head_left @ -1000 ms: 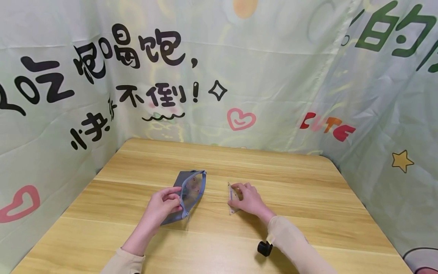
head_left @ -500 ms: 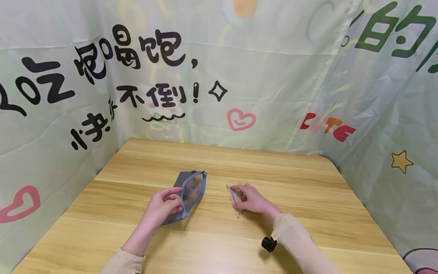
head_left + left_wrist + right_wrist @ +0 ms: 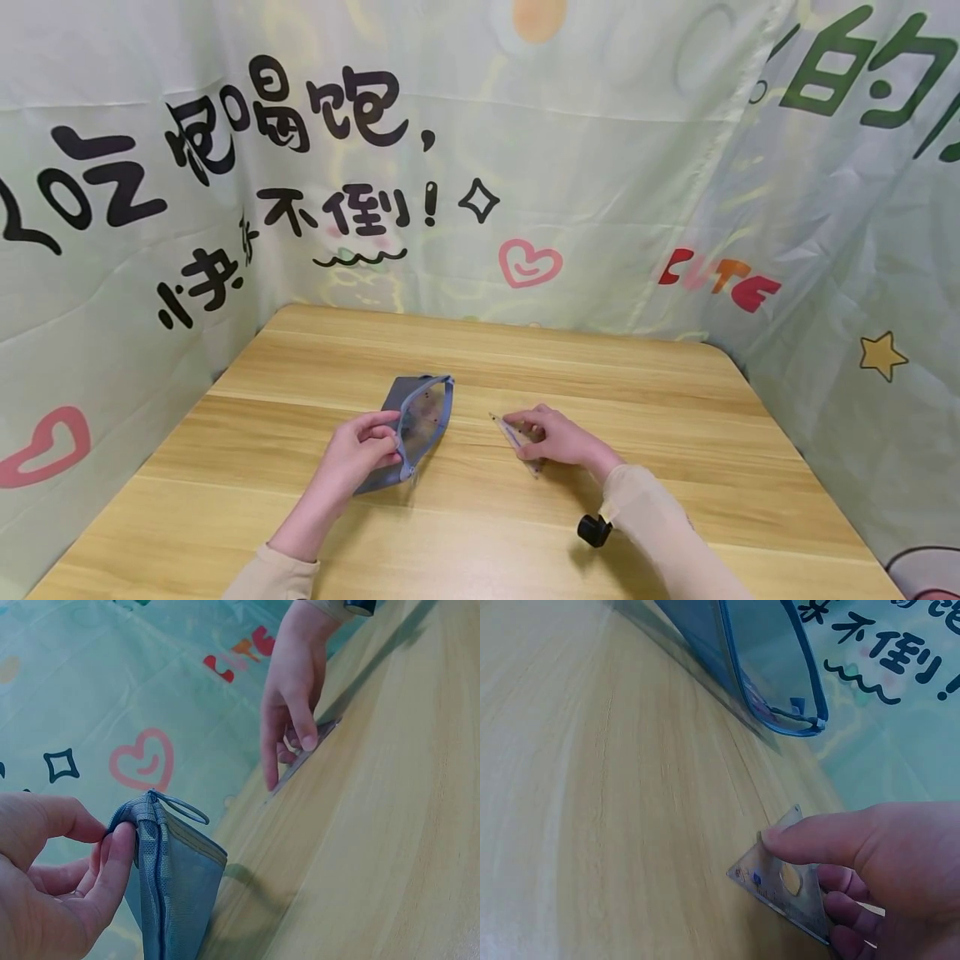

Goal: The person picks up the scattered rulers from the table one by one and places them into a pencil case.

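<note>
My left hand [image 3: 360, 450] pinches the open rim of a blue zippered pencil case [image 3: 384, 477] that stands on the table with its mouth facing right. In the left wrist view, thumb and fingers hold the case's top edge near the zip pull [image 3: 184, 808]. To the right of the case, my right hand [image 3: 558, 437] grips a small clear set square [image 3: 761, 885], thumb on one edge and fingers at another. The set square is tilted close over the table, and part of it is hidden by the hand. A round cut-out shows in its middle.
The wooden table [image 3: 480, 533] has printed cloth [image 3: 600, 167] hanging behind it and along both sides. A black wrist device [image 3: 594, 530] sits under the right sleeve [image 3: 660, 525].
The set square has turned, its far tip swinging left and its near tip right, while my right hand has shifted slightly right. My left hand and the pencil case stay in place.
</note>
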Tool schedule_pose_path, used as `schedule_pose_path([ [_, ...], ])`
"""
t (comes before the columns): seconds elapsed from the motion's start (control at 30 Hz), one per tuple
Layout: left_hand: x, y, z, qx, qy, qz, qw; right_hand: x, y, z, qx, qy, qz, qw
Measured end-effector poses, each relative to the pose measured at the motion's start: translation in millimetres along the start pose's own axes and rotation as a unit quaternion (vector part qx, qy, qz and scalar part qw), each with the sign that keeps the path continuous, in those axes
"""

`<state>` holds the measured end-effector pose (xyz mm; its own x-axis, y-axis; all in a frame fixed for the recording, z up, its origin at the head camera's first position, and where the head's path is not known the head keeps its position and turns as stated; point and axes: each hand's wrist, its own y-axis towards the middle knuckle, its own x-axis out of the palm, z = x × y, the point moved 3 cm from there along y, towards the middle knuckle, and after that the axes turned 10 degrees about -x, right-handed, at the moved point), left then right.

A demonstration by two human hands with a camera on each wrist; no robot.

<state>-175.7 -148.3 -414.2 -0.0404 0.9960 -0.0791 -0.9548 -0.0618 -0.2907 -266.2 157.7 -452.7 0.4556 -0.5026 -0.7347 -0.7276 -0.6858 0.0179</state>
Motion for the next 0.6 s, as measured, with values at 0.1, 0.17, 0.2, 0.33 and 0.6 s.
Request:
schedule_pose_path([
  [0.1,-0.2,0.3,-0.3,0.000,-0.001,0.000,1.0000,-0.8,0.0,-0.2,-0.005,0.006,-0.005,1.000],
  [0.17,-0.2,0.6,-0.6,-0.001,-0.002,0.000,1.0000,-0.8,0.1,-0.9,-0.010,0.004,-0.007,1.000],
  [0.2,-0.3,0.8,-0.8,-0.001,-0.003,0.000,1.0000,-0.7,0.2,-1.4,-0.011,0.003,-0.006,1.000],
  [0.33,-0.7,1.3,-1.4,-0.002,-0.005,0.002,1.0000,-0.1,1.0,-3.5,-0.008,0.000,-0.002,1.000],
  [0.6,-0.2,2.0,-2.3,0.001,-0.002,-0.004,1.0000,-5.2,1.1,-3.7,-0.006,-0.017,-0.008,1.000],
])
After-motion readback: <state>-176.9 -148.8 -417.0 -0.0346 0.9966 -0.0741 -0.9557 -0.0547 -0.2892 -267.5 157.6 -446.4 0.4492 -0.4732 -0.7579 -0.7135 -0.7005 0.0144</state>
